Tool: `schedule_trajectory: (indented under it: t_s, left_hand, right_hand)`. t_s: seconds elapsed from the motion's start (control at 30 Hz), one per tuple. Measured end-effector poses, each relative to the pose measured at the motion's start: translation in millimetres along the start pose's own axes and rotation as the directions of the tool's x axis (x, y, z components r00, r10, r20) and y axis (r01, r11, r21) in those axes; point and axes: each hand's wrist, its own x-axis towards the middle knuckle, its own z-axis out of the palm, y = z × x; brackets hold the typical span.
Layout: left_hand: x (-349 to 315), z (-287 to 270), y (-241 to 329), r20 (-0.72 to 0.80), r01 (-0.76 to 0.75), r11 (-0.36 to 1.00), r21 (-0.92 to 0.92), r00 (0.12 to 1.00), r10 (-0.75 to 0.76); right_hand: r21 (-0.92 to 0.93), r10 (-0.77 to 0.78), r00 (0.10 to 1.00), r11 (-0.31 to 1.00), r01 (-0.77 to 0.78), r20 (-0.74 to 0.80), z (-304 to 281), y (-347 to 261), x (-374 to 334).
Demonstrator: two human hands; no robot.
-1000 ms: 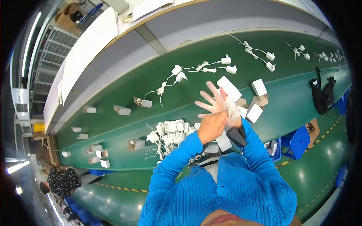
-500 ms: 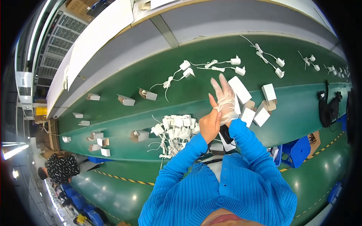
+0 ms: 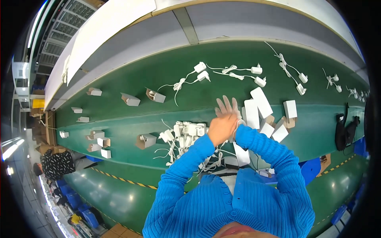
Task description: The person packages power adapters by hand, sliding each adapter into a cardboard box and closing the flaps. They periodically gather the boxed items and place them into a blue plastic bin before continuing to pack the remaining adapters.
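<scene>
My right hand (image 3: 226,107) wears a thin, translucent glove, and its fingers are stretched out and spread above the green table. Across the back of it lies my bare left hand (image 3: 220,129), its fingers closed against the glove (image 3: 238,116); the fingertips are partly hidden. Just left of my hands is a heap of white power adapters (image 3: 185,133) with bundled cables. White boxes (image 3: 251,114) stand and lean together at the right of my gloved hand. Another white box (image 3: 241,154) lies below my wrists, near the table edge.
Pairs of adapters (image 3: 256,70) with tied cables lie along the far strip. Open small boxes (image 3: 145,141) are spread out at left. A black strap-like item (image 3: 344,131) lies at far right. Blue bins (image 3: 310,170) stand beyond the near edge. Another person (image 3: 57,164) is at far left.
My left hand has slid from the right wrist up over the back of the gloved hand. Both hands have come slightly lower and left, and the view has shifted a little.
</scene>
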Motion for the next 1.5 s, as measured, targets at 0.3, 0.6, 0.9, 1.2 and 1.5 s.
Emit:
schedule_trajectory:
  t_s: [0.3, 0.6, 0.9, 1.2, 1.5]
  left_hand:
    - [12, 4, -73, -0.137, 0.008, 0.996, -0.092, 0.990, -0.021]
    - [-20, -7, -113, -0.005, 0.418, 0.747, -0.518, 0.871, -0.491]
    - [-24, 15, -97, 0.128, 0.453, 0.844, -0.287, 0.891, -0.434]
    - [24, -18, -35, 0.537, 0.135, -0.568, -0.812, 0.555, -0.635]
    - [30, 40, 19, 0.319, -0.002, -0.843, -0.538, 0.925, -0.206]
  right_hand:
    - [0.023, 0.393, 0.760, 0.881, -0.472, 0.517, 2, 19, 109]
    - [0.292, 0.811, 0.554, 0.493, -0.820, 0.189, 59, 85, 203]
    - [0.155, 0.500, 0.864, 0.850, -0.503, 0.060, 104, 57, 171]
    - [0.685, -0.111, 0.955, 0.674, 0.276, -0.275, -73, 43, 51]
    - [0.962, 0.812, 0.561, 0.257, -0.096, -0.161, -100, 35, -79]
